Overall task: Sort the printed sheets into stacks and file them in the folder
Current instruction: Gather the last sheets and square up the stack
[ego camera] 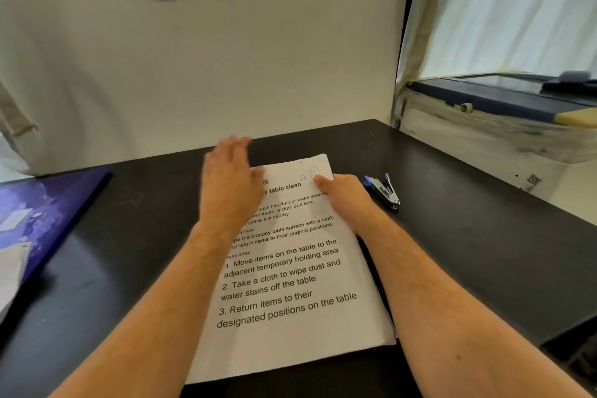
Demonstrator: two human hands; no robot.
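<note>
Stack of printed sheets [290,284]: mid-table, partly hidden under my hands. Top sheet reads "table clean", marked "A". My left hand [229,184], blurred, lies flat; my right hand [345,197] thumb-pinches its corner. Stapler [382,191] right; folder [38,220] left, cropped.

Matt white paper makes up the printed sheets [290,284], under the fingers [232,152] of the left hand. The worktop [468,220] is smooth, dark and faintly sheeny. Right of the fingers, the stapler [382,191] shows shiny metal and blue plastic. Far left, the folder [48,203] looks glossy purple.

sheets [290,284] mid-table [468,236], folder [48,213] left, stapler [382,191] right
</note>
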